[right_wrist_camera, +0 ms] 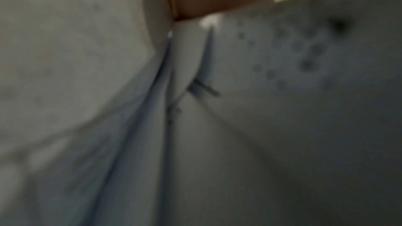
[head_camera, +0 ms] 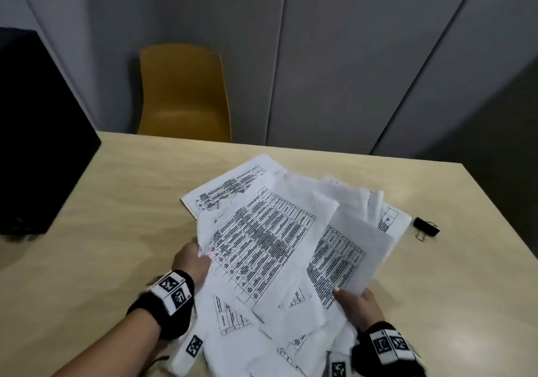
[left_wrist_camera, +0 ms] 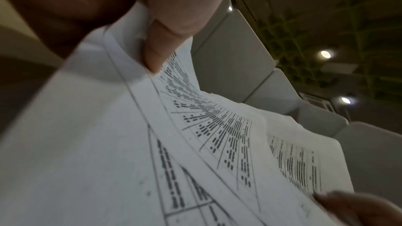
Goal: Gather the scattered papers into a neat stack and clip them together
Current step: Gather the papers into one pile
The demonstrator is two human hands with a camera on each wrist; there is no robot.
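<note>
A loose, fanned bundle of printed papers (head_camera: 270,248) with tables on them is lifted at a slant over the wooden table (head_camera: 122,202). My left hand (head_camera: 193,260) grips the bundle's left edge, thumb on top (left_wrist_camera: 156,52). At the lower right edge my right hand (head_camera: 356,304) holds the sheets, thumb on the top page. More sheets (head_camera: 230,184) lie flat on the table behind. A black binder clip (head_camera: 425,226) lies on the table to the right of the papers. The right wrist view is blurred and filled by paper (right_wrist_camera: 108,92).
A yellow chair (head_camera: 183,94) stands behind the table's far edge. A large black box (head_camera: 37,132) sits on the table's left side. Grey wall panels (head_camera: 349,56) rise behind. The table's right edge runs close past the clip.
</note>
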